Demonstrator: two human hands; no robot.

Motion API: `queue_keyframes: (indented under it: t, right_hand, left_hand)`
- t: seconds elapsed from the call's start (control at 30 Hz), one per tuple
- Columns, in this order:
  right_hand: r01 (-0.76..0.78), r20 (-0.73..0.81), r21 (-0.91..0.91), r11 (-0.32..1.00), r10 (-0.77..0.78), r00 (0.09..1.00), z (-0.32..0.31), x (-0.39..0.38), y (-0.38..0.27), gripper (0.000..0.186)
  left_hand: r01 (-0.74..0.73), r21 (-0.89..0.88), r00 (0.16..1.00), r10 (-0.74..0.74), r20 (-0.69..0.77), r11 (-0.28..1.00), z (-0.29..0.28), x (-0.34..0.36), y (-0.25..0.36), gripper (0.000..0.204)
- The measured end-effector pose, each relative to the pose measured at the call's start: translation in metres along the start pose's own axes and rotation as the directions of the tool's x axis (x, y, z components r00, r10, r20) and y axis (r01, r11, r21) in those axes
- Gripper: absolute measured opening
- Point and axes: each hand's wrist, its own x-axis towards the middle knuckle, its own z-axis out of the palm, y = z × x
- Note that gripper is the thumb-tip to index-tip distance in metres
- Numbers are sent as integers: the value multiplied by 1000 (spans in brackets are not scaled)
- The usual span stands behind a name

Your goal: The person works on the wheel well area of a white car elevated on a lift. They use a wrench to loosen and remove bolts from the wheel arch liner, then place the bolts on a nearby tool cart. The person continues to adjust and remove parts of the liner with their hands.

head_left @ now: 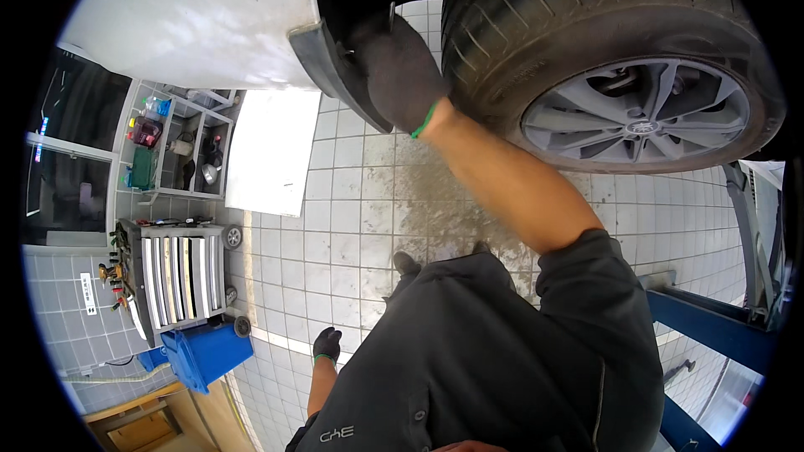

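A dark glove with a green cuff covers my right hand, which reaches up to the black mud flap and liner at the edge of the white car's wheel arch. A thin metal rod shows at its fingers, which look closed; what they grip is mostly hidden. Just to the right stands the raised car's tyre with its grey alloy wheel. My left hand, gloved the same way, hangs low at my side. Its fingers look curled in, with nothing visible in them.
The white car body panel spans the upper left. On the left are a shelf with bottles, a wheeled tool cabinet and a blue bin. A blue lift arm lies at right. Dirt stains the tiled floor.
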Motion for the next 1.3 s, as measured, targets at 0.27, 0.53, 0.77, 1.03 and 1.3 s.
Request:
queue_keyframes:
  t: [0.27, 0.53, 0.77, 1.03, 1.3]
  right_hand:
    - [-57, 223, 103, 993, 33, 974, -23, 2, 7, 23]
    - [218, -75, 73, 973, -213, 974, -22, -6, 3, 15]
    - [265, -141, 101, 959, -250, 958, -11, 0, 24, 12]
    - [288, -172, 125, 949, -265, 949, -9, 0, 21, 13]
    - [310, -179, 174, 935, -280, 943, -5, 2, 24, 13]
  left_hand:
    - [-140, 118, 988, 147, -49, 983, -8, 14, 18, 56]
    - [-44, 0, 999, 44, -12, 999, 8, 6, 10, 55]
    - [13, 2, 1000, -13, -9, 1000, 2, -10, -12, 52]
    - [66, -78, 998, -67, -9, 995, -3, -6, -24, 51]
    - [22, -135, 999, -26, -30, 991, 2, 7, -17, 51]
